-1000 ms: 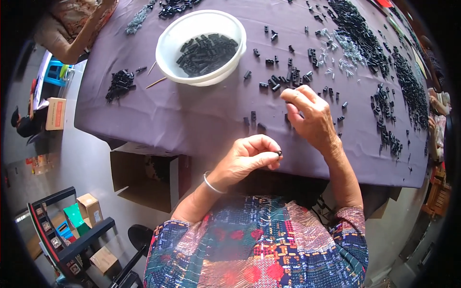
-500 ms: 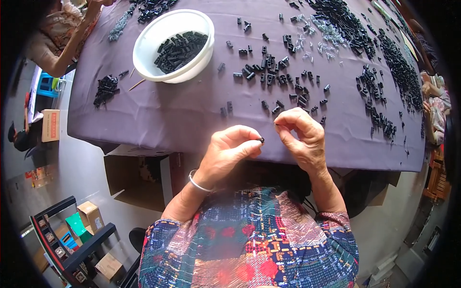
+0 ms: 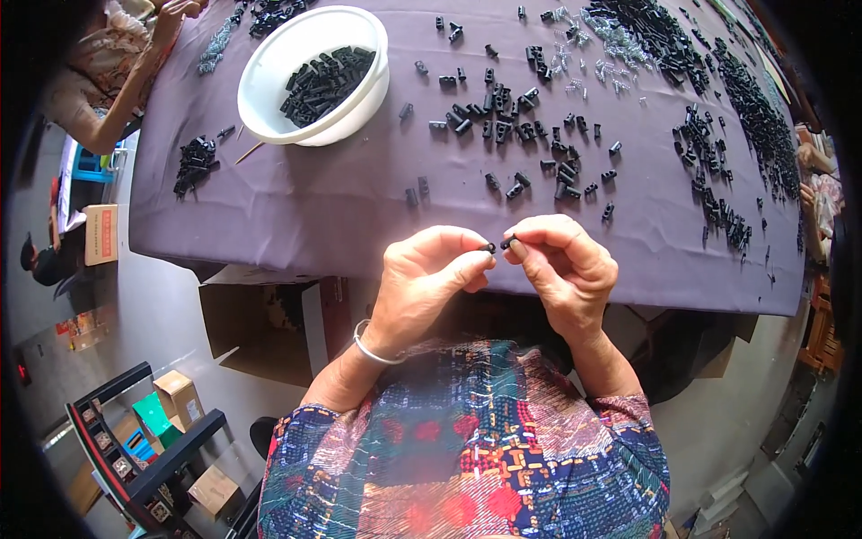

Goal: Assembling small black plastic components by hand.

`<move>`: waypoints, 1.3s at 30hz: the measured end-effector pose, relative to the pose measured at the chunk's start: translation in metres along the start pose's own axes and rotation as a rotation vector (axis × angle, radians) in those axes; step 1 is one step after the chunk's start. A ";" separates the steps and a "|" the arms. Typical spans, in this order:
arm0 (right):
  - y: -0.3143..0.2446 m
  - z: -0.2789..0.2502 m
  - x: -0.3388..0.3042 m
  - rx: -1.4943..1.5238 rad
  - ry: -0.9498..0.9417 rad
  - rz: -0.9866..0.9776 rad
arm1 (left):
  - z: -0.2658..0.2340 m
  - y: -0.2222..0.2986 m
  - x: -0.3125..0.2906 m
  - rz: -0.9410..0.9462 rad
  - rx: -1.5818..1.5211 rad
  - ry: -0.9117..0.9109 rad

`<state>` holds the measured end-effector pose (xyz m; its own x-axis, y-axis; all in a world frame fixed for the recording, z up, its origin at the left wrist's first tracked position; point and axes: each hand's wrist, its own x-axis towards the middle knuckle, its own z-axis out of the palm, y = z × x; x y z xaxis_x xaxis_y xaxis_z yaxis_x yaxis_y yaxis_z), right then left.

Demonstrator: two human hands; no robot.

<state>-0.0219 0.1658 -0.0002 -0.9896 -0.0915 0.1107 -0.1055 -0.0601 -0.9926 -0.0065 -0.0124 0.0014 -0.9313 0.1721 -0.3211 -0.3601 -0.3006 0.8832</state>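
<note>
Above the table's near edge, my left hand (image 3: pixel 431 269) pinches a small black plastic part (image 3: pixel 488 249) between thumb and forefinger. Just to its right, my right hand (image 3: pixel 567 269) closes on another small black part (image 3: pixel 508 242). The two parts' ends nearly meet; whether they touch I cannot tell. Fingers hide most of both pieces. Beyond the hands lies a loose spread of short black tubular parts (image 3: pixel 503 121). A white bowl (image 3: pixel 373 99) at the left holds many longer black tubular pieces (image 3: pixel 328 85).
A purple cloth covers the table (image 3: pixel 314 216). Dark parts form a small pile (image 3: pixel 195 163) at left and larger heaps (image 3: pixel 759 126) at right. Clear small pieces (image 3: pixel 620 45) lie at the back. A thin stick (image 3: pixel 250 153) rests by the bowl. Another person's arm (image 3: pixel 126 103) is at far left.
My right hand has come down and in toward the left, bringing its black part close to the one in my left hand. The whole view has shifted slightly.
</note>
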 end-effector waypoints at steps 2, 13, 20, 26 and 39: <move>0.002 0.001 -0.001 -0.090 0.019 -0.073 | 0.002 0.002 -0.001 0.000 0.015 0.010; 0.008 0.006 -0.004 -0.087 0.080 -0.185 | 0.014 -0.002 -0.002 0.015 0.013 0.052; 0.018 0.002 -0.004 -0.068 -0.008 -0.232 | 0.014 -0.008 0.000 0.037 -0.021 0.041; 0.020 0.011 -0.006 -0.062 0.118 -0.144 | 0.018 -0.013 0.001 0.058 0.014 0.068; 0.026 0.011 -0.008 -0.057 0.139 -0.022 | 0.021 -0.022 0.002 0.088 0.071 0.118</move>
<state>-0.0159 0.1542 -0.0261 -0.9905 0.0475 0.1287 -0.1291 -0.0036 -0.9916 0.0004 0.0141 -0.0119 -0.9607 0.0352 -0.2753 -0.2755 -0.2421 0.9303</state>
